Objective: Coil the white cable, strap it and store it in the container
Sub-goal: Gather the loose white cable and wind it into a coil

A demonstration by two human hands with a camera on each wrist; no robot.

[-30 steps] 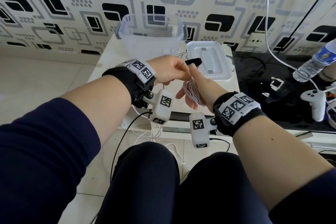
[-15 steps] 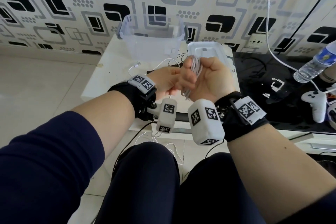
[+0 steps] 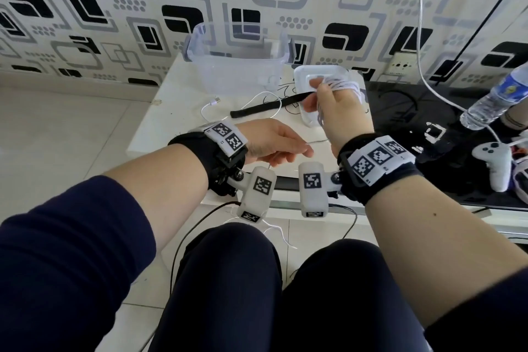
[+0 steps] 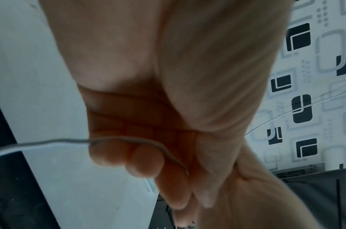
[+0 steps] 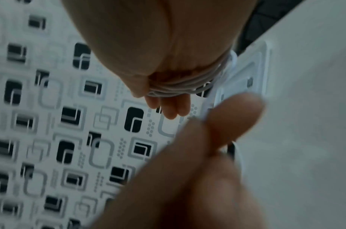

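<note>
The white cable [image 3: 344, 83] is looped in several turns around the fingers of my right hand [image 3: 314, 91], which is raised over the white lid. In the right wrist view the coil [image 5: 187, 86] crosses the outer fingers while thumb and forefinger [image 5: 232, 114] pinch together; what they pinch is blurred. A black strap [image 3: 257, 108] lies on the white table, its right end at that hand. My left hand [image 3: 297, 151], lower and nearer me, pinches the cable's loose strand [image 4: 129, 139]. The plug end [image 3: 217, 100] lies on the table. The clear container [image 3: 237, 66] stands behind.
A white lid [image 3: 303, 74] lies right of the container. On the black glass surface to the right are a water bottle [image 3: 497, 94] and a white game controller [image 3: 497, 163]. Another white cord [image 3: 421, 37] hangs down the wall by a socket [image 3: 403, 66].
My right hand has moved forward and away from the left with the coil on its fingers. My left hand has dropped toward the table's near edge. The strap now shows stretched out on the table.
</note>
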